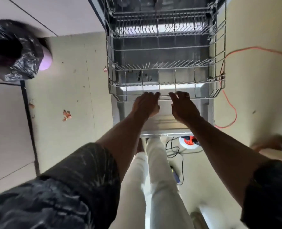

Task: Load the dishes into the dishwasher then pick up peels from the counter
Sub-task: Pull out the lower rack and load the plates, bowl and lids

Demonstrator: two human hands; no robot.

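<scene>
Both forearms reach down; left hand [146, 104] and right hand [184, 105] sit w/ fingers curled at the front rail of the pulled-out rack [218, 66], over the dishwasher door [204, 92]. Rack's empty: stiff wire, prob. light, rolls easily; grip front rail. No readable labels.

Soft even indoor light, floor [67, 66] pale. Glare strips on dishwasher door [163, 87]. Motion blur throughout, worst at bin bag [13, 50], sleeves. Wide-angle stretch at edges.
</scene>
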